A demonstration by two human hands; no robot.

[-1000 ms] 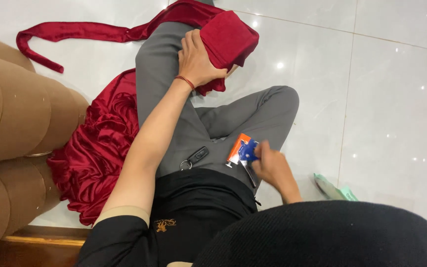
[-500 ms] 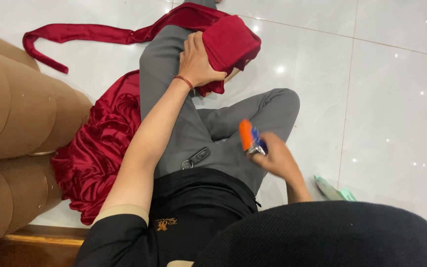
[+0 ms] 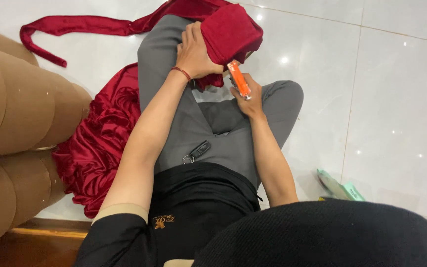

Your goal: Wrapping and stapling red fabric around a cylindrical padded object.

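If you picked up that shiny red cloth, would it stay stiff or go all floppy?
Probably floppy: the red cloth lies in soft ruffles on the floor and folds over the knee under the left hand. Its glossy sheen suggests it may slide easily. It looks thin, so likely light, and a long strip trails off that would dangle.

left hand (image 3: 196,54) pressing a bunched dark red velvet cloth (image 3: 231,32) on the knee, right hand (image 3: 247,94) gripping a slim orange plastic tool (image 3: 238,79) right beside it, black key fob (image 3: 197,151) on the lap
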